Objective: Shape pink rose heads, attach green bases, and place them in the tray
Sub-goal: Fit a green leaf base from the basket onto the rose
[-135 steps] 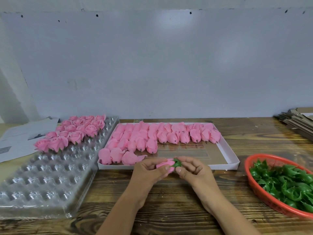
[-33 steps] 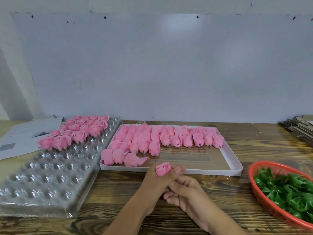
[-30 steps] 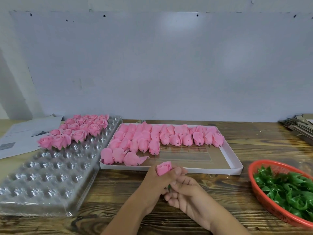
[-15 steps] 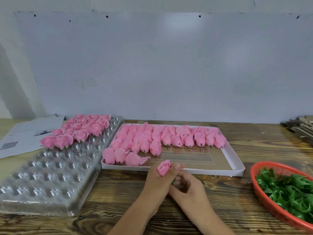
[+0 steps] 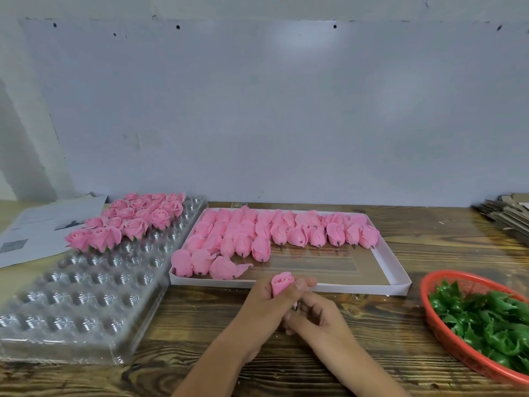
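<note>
My left hand (image 5: 266,305) grips a pink rose head (image 5: 282,283) upright over the wooden table, just in front of the white box. My right hand (image 5: 317,319) sits right below it, fingers curled at the underside of the rose, where a sliver of green base (image 5: 294,308) shows; most of that base is hidden. Finished pink roses (image 5: 134,222) fill the far rows of the clear plastic cell tray (image 5: 86,296) on the left. Unshaped pink buds (image 5: 272,233) lie in rows in the white box (image 5: 398,277).
A red basket (image 5: 446,342) of green bases (image 5: 486,319) stands at the right. Printed papers (image 5: 37,227) lie far left behind the cell tray. A stack of cardboard (image 5: 503,213) sits at the far right. A grey wall stands close behind the table.
The rose was turned from lying sideways between both hands to upright in my left hand. My right hand has slid beneath it and worked at its underside.
</note>
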{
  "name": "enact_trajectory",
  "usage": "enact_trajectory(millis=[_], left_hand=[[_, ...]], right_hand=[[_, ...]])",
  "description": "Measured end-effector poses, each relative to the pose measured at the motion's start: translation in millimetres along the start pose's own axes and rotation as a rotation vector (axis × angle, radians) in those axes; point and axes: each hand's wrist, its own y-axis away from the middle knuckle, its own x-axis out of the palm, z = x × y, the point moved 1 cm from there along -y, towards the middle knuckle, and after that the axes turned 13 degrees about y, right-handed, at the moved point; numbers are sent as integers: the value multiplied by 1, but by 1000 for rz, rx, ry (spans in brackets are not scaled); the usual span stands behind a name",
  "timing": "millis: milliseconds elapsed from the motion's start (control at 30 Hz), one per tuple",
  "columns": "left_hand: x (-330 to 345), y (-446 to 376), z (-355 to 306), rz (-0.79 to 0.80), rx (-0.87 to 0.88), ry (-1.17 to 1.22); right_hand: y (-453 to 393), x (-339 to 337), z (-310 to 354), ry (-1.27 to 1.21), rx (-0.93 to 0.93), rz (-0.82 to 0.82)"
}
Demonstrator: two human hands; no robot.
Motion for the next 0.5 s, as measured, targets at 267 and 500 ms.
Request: enact_trajectory(millis=[267, 500], left_hand=[[0, -2, 3, -27, 79, -75], [-8, 0, -10, -148, 334, -42]], right_hand=[[2, -1, -2, 170, -106, -94], [1, 0, -2, 280, -116, -54]])
